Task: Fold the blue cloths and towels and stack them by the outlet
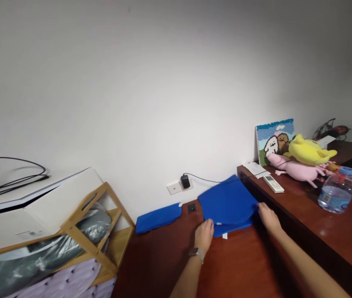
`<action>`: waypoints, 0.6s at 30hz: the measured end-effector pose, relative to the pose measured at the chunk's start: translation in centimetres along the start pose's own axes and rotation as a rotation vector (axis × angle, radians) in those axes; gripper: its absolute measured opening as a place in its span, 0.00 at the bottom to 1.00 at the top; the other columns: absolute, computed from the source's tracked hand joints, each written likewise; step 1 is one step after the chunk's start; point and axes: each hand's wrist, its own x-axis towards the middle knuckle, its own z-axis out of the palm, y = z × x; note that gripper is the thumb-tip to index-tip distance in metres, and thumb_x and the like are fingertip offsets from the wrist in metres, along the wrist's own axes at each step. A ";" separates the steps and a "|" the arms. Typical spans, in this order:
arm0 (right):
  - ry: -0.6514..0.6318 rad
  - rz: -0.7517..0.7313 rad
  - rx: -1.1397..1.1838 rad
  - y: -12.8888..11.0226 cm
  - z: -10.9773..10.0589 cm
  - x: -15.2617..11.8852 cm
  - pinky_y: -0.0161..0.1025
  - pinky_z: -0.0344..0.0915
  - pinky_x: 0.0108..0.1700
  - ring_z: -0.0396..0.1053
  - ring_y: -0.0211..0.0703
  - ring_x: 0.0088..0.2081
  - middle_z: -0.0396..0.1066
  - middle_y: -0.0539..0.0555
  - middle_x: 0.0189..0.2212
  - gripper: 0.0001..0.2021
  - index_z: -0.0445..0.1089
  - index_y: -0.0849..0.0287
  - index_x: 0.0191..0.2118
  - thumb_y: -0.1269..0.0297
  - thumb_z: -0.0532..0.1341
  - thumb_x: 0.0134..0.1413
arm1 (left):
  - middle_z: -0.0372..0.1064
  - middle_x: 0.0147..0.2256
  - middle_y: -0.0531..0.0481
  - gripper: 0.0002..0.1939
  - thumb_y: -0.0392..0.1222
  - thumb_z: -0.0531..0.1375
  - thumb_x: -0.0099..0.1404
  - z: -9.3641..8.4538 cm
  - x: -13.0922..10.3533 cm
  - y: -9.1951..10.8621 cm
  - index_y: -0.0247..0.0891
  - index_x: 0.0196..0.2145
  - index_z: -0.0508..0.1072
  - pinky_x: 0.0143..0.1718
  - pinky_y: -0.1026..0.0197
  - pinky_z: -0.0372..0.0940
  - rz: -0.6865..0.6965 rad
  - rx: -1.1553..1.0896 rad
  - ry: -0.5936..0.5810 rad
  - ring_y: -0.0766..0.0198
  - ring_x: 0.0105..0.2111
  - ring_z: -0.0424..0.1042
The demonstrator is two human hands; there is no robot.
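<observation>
A blue cloth (228, 203) lies on the brown wooden surface against the wall, its near edge doubled, with small white tags showing. My left hand (204, 235), a watch on its wrist, pinches the cloth's near left corner. At the near right corner my right hand (268, 216) has its fingers closed on the cloth's edge. A second, folded blue cloth (158, 217) rests to the left, near the wall, touched by neither hand.
On the raised desk (325, 225) at right are a remote (273, 184), a water bottle (337, 191), pink and yellow plush toys (300, 169) and a dog picture (272, 138). A black charger (185, 181) plugs into the wall. A wooden rack (97, 231) stands left.
</observation>
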 end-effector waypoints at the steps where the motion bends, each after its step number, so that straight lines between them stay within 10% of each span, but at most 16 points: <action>1: -0.010 0.003 0.010 1.0 2.0 -1.1 0.40 0.72 0.34 0.78 0.45 0.29 0.81 0.61 0.41 0.18 0.78 0.60 0.43 0.75 0.50 0.61 | 0.81 0.40 0.48 0.10 0.33 0.56 0.73 1.8 -0.7 -0.1 0.41 0.43 0.78 0.41 0.61 0.69 -0.001 0.001 -0.004 0.58 0.40 0.80; 8: 0.165 -0.054 0.174 6.6 9.8 -4.8 0.58 0.72 0.60 0.77 0.59 0.55 0.78 0.66 0.53 0.22 0.76 0.60 0.50 0.59 0.48 0.68 | 0.77 0.53 0.45 0.19 0.32 0.54 0.72 10.1 -3.4 -1.6 0.43 0.56 0.76 0.57 0.48 0.70 0.085 -0.049 0.208 0.53 0.53 0.75; 18: 0.158 -0.069 0.126 7.6 9.7 -4.9 0.56 0.71 0.60 0.77 0.60 0.52 0.79 0.67 0.50 0.23 0.76 0.60 0.49 0.56 0.48 0.64 | 0.73 0.62 0.45 0.23 0.39 0.54 0.75 8.5 -8.3 -0.9 0.44 0.65 0.72 0.65 0.42 0.66 0.066 -0.106 0.131 0.51 0.61 0.71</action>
